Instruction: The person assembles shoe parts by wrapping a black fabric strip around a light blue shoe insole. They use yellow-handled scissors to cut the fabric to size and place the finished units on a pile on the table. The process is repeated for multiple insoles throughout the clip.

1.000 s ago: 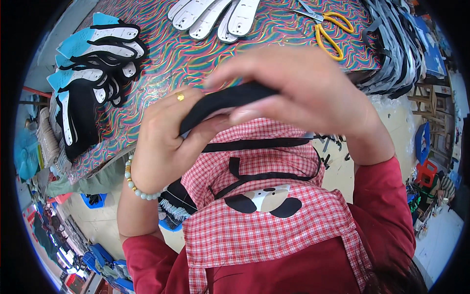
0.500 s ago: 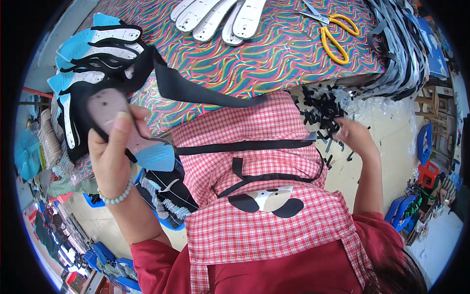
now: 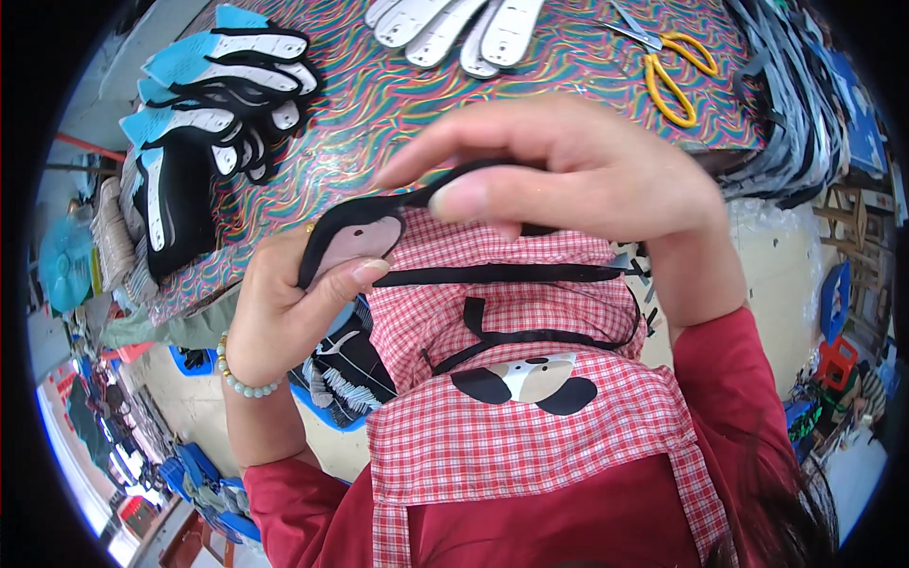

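My left hand (image 3: 282, 308) grips a sandal insole (image 3: 358, 239), its pinkish underside showing and my thumb pressed on it. A black strap (image 3: 417, 197) edges the insole and runs across to my right hand (image 3: 606, 175). There the strap passes between my right thumb and fingers, which are closed over it, though the far end is hidden by the hand. Both hands are raised over my lap, just off the table's front edge. To the left lies a pile of insoles (image 3: 185, 62) with blue heels and black straps.
White insoles (image 3: 511, 33) fan out at the table's back. Yellow-handled scissors (image 3: 668, 71) lie open to the right. Bundled grey and black strips (image 3: 805, 104) hang over the right edge. A plaid apron (image 3: 530, 435) covers my lap; a blue bin (image 3: 336, 412) stands on the floor.
My right hand has come up and leftward from beside the table onto the strap. My left hand has moved right and lower, and the insole has turned.
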Tool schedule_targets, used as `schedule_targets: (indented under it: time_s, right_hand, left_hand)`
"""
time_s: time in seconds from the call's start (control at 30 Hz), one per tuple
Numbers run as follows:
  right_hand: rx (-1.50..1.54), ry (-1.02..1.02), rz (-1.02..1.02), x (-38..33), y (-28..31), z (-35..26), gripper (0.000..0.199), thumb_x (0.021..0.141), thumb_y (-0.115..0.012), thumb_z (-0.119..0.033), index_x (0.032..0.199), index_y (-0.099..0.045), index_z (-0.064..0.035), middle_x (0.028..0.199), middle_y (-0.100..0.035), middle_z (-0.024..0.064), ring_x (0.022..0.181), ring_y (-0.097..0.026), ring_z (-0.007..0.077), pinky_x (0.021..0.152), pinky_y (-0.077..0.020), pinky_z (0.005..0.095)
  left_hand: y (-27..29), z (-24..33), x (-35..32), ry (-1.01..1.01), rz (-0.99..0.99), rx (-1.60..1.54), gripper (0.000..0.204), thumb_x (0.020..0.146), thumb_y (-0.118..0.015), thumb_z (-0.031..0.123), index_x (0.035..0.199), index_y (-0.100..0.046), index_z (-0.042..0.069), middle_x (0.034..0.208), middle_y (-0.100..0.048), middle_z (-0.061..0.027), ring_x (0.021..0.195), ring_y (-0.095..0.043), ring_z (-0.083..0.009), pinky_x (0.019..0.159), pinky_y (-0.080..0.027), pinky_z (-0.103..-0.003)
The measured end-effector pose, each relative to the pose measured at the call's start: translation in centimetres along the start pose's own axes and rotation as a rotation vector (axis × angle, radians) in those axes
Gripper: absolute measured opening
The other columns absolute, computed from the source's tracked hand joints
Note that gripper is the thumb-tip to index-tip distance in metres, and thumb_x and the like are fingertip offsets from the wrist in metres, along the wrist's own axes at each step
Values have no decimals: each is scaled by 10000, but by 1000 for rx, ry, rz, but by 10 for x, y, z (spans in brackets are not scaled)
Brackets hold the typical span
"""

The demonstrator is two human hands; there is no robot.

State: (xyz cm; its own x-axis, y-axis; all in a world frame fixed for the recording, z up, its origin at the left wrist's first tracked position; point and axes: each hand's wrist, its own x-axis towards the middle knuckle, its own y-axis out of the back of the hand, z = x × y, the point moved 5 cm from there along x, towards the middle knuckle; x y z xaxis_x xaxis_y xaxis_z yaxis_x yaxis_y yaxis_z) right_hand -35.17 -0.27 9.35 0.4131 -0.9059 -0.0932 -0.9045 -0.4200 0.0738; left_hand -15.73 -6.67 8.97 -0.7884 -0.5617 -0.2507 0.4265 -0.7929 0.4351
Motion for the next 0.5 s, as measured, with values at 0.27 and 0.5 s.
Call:
schedule_targets:
  time_s: [0.27,0.5]
  right_hand:
    - [-644,30,-42,-12,4,26,663,866,-632,-383,1382,-412,-30,1201,-583,218,1107,-559,358,942,-441,393]
    - [327,114,184,11,-1,30,446,977,-506,-326,1309,-500,-28,1062,-633,62,837,-568,72,728,-464,211]
  left_hand:
    - [3,-8,14,10,-5,-103,241,863,-683,177,989,-667,-27,792,-670,-71,697,-592,-96,617,-461,-266]
    - [1,6,28,-85,-145,68,247,840,-694,179,1006,-676,-3,794,-664,-104,664,-601,-198,618,-453,-293]
